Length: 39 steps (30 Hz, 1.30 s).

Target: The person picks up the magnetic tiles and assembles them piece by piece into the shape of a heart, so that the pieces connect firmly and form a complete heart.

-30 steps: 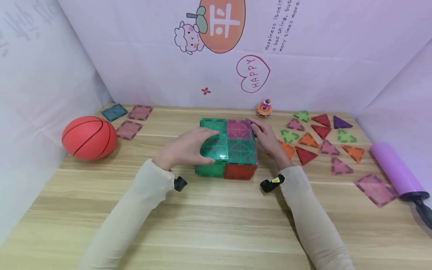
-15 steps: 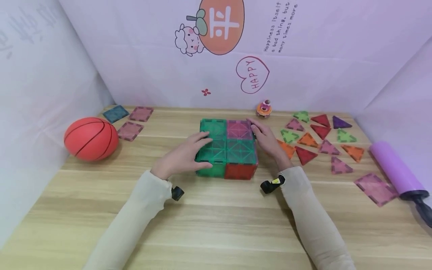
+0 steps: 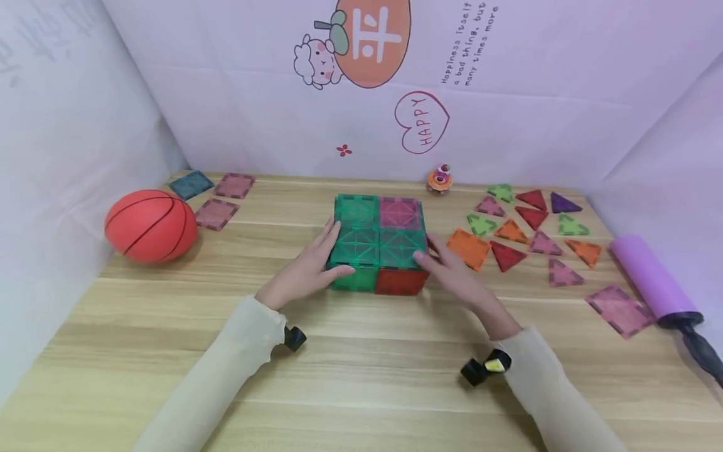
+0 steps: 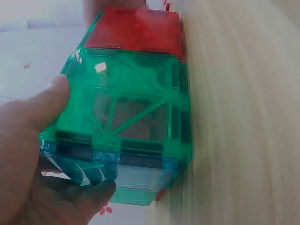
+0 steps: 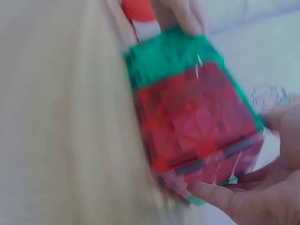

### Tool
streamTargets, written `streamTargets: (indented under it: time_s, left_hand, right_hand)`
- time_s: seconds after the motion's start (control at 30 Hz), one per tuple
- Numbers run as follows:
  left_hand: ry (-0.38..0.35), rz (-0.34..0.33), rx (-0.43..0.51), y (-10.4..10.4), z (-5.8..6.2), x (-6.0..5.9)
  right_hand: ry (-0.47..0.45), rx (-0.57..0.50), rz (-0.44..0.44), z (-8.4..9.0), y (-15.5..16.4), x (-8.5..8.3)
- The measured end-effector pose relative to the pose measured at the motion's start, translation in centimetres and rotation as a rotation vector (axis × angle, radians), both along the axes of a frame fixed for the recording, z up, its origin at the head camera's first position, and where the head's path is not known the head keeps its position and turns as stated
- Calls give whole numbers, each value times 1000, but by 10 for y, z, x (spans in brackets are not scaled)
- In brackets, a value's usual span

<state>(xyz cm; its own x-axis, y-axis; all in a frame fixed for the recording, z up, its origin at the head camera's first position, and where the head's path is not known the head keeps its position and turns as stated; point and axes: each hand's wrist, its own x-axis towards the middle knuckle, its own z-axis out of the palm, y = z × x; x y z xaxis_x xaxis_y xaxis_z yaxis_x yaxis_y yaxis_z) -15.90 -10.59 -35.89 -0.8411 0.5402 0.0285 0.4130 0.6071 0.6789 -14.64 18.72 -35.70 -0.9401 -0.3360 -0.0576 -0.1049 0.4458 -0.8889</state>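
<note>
A low box of see-through magnetic tiles (image 3: 356, 247) stands on the wooden table. Its top shows green squares and one pink square; its front is green and red. My left hand (image 3: 302, 271) holds the left end, with the thumb at the top front edge and the fingers along the side. In the left wrist view, those fingers (image 4: 101, 199) touch a blue end tile (image 4: 140, 173). My right hand (image 3: 460, 279) holds the right end, thumb on the top edge. A finger (image 5: 211, 193) lies against the pink end tile (image 5: 225, 166), somewhat blurred in the right wrist view.
Loose triangle tiles (image 3: 508, 255) and an orange square tile (image 3: 469, 248) lie to the right, by a purple pump (image 3: 652, 276). A red ball (image 3: 151, 226) and several square tiles (image 3: 216, 213) are at left. A small figurine (image 3: 439, 180) stands behind.
My left hand has come off the box's top and down onto its left side. My right hand has shifted toward me along the right side, uncovering the orange square tile.
</note>
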Motion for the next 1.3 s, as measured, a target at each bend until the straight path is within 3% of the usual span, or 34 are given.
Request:
streamTargets:
  time_s: [0.1, 0.2, 0.43, 0.63, 0.9, 1.3]
  left_hand:
    - [-1, 3, -14, -6, 1, -1]
    - [5, 13, -5, -12, 2, -6]
    - [34, 117, 48, -23, 0, -35]
    - [84, 239, 126, -31, -8, -60]
    - [97, 325, 169, -30, -10, -71]
    - [73, 336, 180, -36, -14, -83]
  right_hand:
    - [28, -22, 106, -3, -4, 9]
    - [87, -14, 133, -5, -9, 3]
    - [91, 9, 79, -5, -26, -36]
    - [74, -73, 22, -8, -46, -63]
    - [148, -131, -30, -14, -59, -81]
    - [169, -93, -65, -21, -68, -94]
